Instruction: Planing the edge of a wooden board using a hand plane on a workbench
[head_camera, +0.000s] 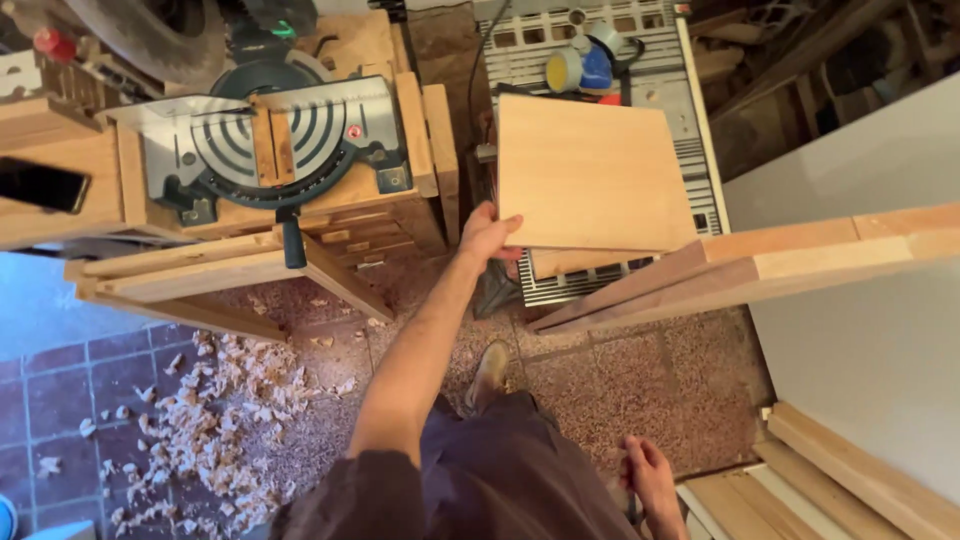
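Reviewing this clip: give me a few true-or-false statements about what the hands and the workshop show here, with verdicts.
1. The left hand grips the square wooden board at its lower left corner. True.
2. The right hand also holds the board. False: it hangs low beside the person's leg, apart from the board.
3. Wood shavings lie on the floor. True.
4. The miter saw stands to the right of the board. False: it stands to the left.
5. Long wooden planks reach in from the right. True.
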